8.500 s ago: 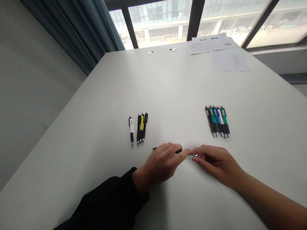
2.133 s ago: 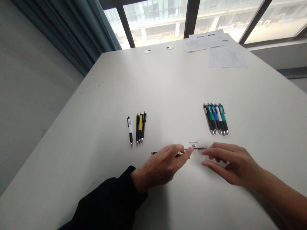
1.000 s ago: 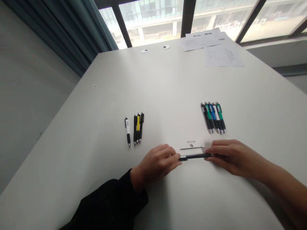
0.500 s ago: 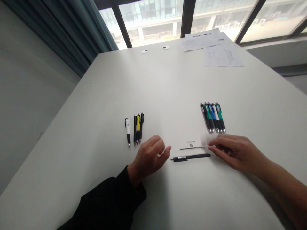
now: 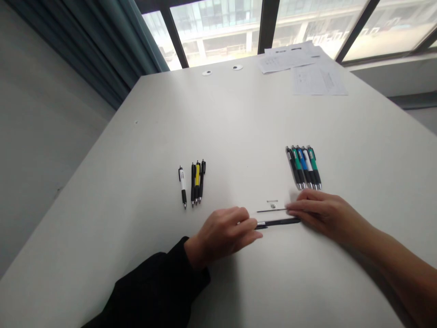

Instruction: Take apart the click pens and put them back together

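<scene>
A black pen body (image 5: 282, 222) lies sideways before me on the white table. My left hand (image 5: 227, 232) is closed around its clicker end, thumb below and fingers above, covering that end. Just beyond the pen body lies a thin dark refill (image 5: 271, 210), parallel to it. My right hand (image 5: 317, 207) has its thumb and fingertips pinched at the refill's right end, hiding the tip. Behind the refill are a small metal tip (image 5: 273, 206) and a spring (image 5: 272, 201).
Left of centre lie a white-and-black pen (image 5: 182, 187) and a group of black and yellow pens (image 5: 197, 182). A row of green, blue, white and black pens (image 5: 303, 167) lies at right. Papers (image 5: 319, 79) rest at the far edge by the window.
My left hand has moved right, onto the pen body's clicker end. The right hand has shifted slightly left, its fingertips now on the refill's end.
</scene>
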Demonstrator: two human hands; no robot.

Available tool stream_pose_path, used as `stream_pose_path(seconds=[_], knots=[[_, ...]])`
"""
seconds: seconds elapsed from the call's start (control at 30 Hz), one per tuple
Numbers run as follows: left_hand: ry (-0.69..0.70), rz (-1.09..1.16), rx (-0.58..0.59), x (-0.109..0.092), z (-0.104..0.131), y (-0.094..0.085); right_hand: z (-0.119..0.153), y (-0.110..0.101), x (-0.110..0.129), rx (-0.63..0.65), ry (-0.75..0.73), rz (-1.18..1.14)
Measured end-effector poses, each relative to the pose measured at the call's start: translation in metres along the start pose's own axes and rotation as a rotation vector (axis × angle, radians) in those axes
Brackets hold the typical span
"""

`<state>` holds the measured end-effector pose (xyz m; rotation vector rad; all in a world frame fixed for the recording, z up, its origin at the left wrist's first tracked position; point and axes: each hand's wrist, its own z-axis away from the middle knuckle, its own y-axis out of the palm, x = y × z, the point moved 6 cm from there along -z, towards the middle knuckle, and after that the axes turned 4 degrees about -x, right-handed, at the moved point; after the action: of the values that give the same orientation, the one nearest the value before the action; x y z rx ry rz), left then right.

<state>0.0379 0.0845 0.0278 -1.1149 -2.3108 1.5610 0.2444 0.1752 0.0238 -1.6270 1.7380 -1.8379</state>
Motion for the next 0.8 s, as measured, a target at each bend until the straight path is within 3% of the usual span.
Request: stream_pose_path(seconds=[0.13,0.3,0.5,0.63,0.8], knots=[[-0.001,-0.017,0.107,-0.001,0.001,0.011,0.000,0.005,0.003,0.058,-0.024,0.038],[-0.080,0.193,0.086,0.008,0.001,0.008,0.000,0.000,0.010,0.081,-0.013,-0.075],[-0.299,0.623,0.012,0.025,-0.001,-0.003,0.003,-0.012,-0.002,-0.127,0.263,-0.450],[-0.479,0.673,0.021,0.035,0.001,0.002,0.008,-0.016,-0.017,-0.311,0.435,-0.788],[-0.533,0.663,0.029,0.038,0.004,0.007,0.011,-0.020,-0.030,-0.424,0.557,-1.024]])
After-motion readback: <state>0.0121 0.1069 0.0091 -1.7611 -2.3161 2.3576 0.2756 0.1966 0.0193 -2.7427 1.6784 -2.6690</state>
